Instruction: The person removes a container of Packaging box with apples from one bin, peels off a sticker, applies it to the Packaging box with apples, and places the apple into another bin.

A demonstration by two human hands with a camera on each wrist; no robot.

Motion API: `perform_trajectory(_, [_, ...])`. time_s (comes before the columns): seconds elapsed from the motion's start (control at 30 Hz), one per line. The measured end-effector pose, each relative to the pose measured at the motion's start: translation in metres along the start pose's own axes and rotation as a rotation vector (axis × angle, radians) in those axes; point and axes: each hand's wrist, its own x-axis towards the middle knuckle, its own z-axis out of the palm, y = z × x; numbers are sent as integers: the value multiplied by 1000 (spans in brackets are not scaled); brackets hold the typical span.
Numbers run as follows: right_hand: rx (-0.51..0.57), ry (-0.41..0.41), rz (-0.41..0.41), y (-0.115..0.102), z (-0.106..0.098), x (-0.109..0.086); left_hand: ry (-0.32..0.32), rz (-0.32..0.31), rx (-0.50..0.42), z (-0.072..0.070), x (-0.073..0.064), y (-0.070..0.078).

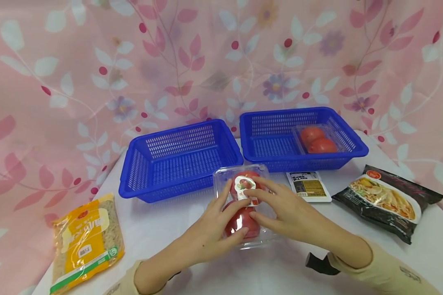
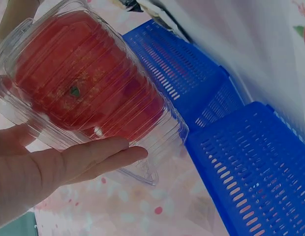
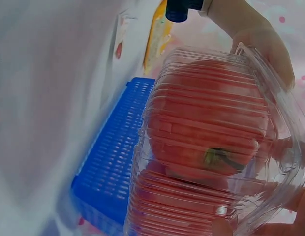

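Note:
A clear plastic box holds red tomatoes and has a white label with a fruit picture on its lid. From the left, my left hand lays its extended fingers on the lid beside the label. My right hand reaches over from the right, fingertips touching the lid and the label's edge. In the left wrist view, straight fingers run along the box, whose ribbed side shows the tomatoes. The right wrist view shows a tomato with a green stem through the ribbed plastic.
A blue basket stands behind the box at left. Another blue basket at right holds a second box of tomatoes. A small flat packet and a black noodle bag lie at right, a yellow grain bag at left.

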Motion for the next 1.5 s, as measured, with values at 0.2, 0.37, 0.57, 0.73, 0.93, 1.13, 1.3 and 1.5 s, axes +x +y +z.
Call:
perform_trajectory(0.2, [1,43,-45,-3,-3,18,70,-33,-6,-13,3,-2])
perform_trajectory(0.37, [29,18,25,-10,-6,29,115,-47,-19,-22,3,-5])
perform_trajectory(0.57, [36,34,59,-14,-9,54,271,-29,-91,-30,12,-20])
perform_trajectory(0.73, [38,34,54,-18,-4,77,393,-72,-156,-37,18,-36])
perform_trajectory(0.93, [60,31,29,-19,5,108,472,-123,-141,-47,21,-56])
perform_trajectory(1.13, [60,44,-10,-17,16,132,508,-147,-117,-56,22,-71])
perform_trajectory(1.3, [72,78,-29,-15,26,151,580,-162,-94,-65,26,-86])
perform_trajectory(1.5, [44,99,-21,-11,38,178,670,-178,-75,-71,36,-110])
